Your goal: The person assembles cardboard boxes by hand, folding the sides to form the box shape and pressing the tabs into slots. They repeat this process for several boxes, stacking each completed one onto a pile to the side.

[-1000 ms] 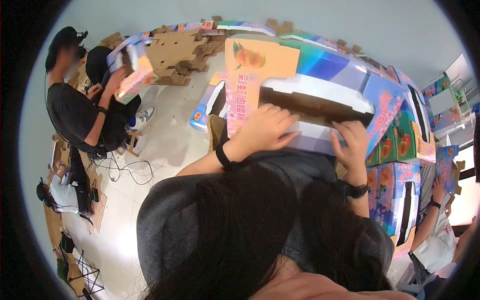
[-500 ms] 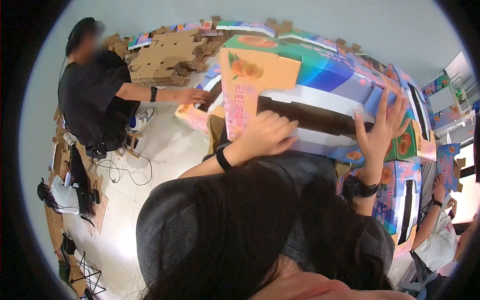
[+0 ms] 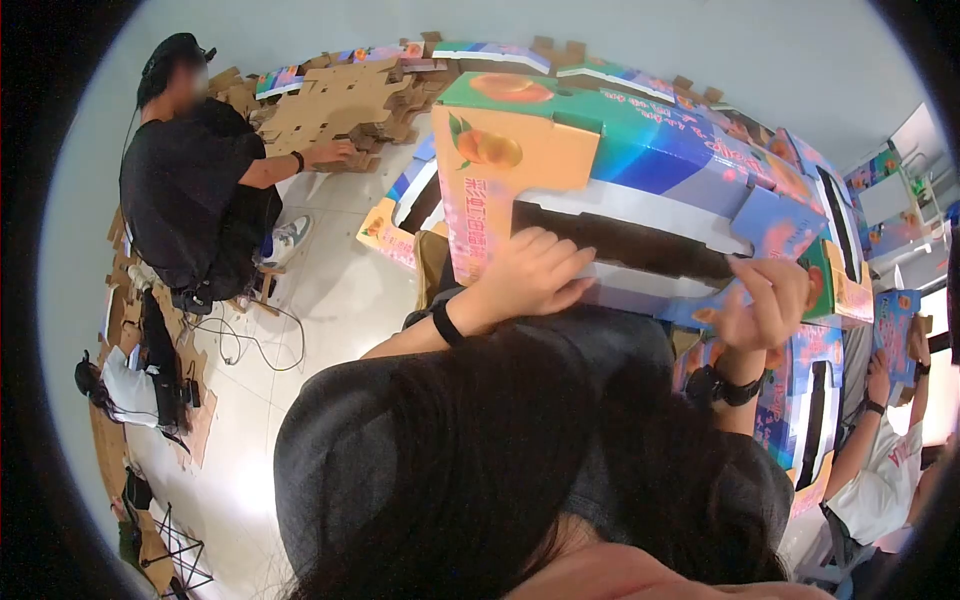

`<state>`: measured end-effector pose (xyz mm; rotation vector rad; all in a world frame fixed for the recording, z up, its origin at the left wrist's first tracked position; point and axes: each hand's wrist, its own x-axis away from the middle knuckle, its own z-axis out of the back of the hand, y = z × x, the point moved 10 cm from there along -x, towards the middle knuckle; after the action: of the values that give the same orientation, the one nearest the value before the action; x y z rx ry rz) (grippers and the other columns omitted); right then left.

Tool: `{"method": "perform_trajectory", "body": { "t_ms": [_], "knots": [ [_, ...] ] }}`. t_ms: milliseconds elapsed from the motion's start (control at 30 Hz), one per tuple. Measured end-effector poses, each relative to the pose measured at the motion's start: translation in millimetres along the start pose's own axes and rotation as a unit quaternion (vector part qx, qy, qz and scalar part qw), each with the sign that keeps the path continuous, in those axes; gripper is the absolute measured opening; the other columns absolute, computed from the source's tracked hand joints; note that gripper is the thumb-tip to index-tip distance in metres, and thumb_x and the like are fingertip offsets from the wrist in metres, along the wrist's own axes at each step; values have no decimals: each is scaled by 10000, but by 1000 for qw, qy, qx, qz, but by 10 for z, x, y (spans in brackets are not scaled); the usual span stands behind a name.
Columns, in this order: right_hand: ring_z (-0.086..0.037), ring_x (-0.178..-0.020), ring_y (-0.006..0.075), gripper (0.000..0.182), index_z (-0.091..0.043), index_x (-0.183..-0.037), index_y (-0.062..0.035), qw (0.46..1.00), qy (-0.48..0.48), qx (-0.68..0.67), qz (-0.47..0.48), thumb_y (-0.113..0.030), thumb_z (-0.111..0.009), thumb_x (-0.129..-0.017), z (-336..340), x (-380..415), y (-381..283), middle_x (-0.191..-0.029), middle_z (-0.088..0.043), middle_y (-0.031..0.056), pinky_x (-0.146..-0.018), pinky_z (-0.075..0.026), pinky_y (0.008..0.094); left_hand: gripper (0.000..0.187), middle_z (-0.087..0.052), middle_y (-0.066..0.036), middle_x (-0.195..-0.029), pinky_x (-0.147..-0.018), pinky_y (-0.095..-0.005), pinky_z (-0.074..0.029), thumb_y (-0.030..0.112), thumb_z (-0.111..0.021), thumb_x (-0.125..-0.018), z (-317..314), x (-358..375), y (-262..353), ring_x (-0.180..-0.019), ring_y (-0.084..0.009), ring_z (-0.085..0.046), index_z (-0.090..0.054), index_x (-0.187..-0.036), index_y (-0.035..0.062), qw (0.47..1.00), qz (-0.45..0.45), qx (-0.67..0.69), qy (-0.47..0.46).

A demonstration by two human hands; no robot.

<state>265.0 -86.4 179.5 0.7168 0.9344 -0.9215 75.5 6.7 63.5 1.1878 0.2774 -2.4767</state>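
Note:
A large printed cardboard box, green, blue and peach with fruit pictures, lies in front of my body with its long open slot facing me. At the slot's left part, my left hand has its curled fingers over the lower white edge, gripping it. My right hand is at the box's right end, near a blue-purple flap; its fingers are bent inward and slightly blurred. Whether they pinch anything is hidden.
Flat brown cardboard is stacked by the back wall. A person in black squats at the left. Another person is lower left, and one at the right. More printed boxes stand at my right. A cable lies on the floor.
My right hand has drawn back from the flap, its spread fingers now curled. My left hand stays put. The person in black has moved a hand from a printed box to the brown cardboard.

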Motion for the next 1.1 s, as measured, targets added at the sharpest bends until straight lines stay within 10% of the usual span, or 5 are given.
{"method": "perform_trajectory", "body": {
  "t_ms": [200, 367, 667, 1100],
  "knots": [
    [-645, -819, 292, 210, -750, -882, -64, 953, -280, -113, -13, -171, -834, -722, -718, 70, -206, -840, -685, 85, -720, -482, 385, 360, -629, -14, -841, -729, -348, -477, 307, -806, -792, 0, 5, -43, -751, -215, -603, -722, -1090, 124, 1000, 8, 5, 5],
    [-655, -1050, 363, 497, -721, -1168, -47, 891, -413, -142, -126, -278, -850, -748, -923, 270, -195, -1145, -676, 150, -959, -495, 475, 325, -636, -31, -844, -748, -367, -475, 317, -798, -799, 63, -91, -204, -767, -239, -617, -713, -1041, 117, 1000, 11, 18, -21],
    [-297, -1503, 399, 1126, -356, -1591, -147, 893, -438, -34, -97, -339, -919, -634, -1104, 488, -155, -1600, -353, 203, -1230, -265, 528, 289, -690, -103, -889, -786, -408, -471, 340, -741, -865, -137, -333, -645, -851, -313, -664, -691, -939, 66, 990, 83, 76, -81],
    [-312, -1486, 414, 1141, -368, -1586, -184, 928, -361, -23, -84, -366, -924, -607, -1346, 550, 43, -1547, -415, 189, -1239, -221, 558, 358, -715, -127, -923, -808, -438, -483, 413, -675, -913, -373, -436, -870, -902, -341, -670, -691, -925, 55, 978, 129, 88, -138]
  ]
}}
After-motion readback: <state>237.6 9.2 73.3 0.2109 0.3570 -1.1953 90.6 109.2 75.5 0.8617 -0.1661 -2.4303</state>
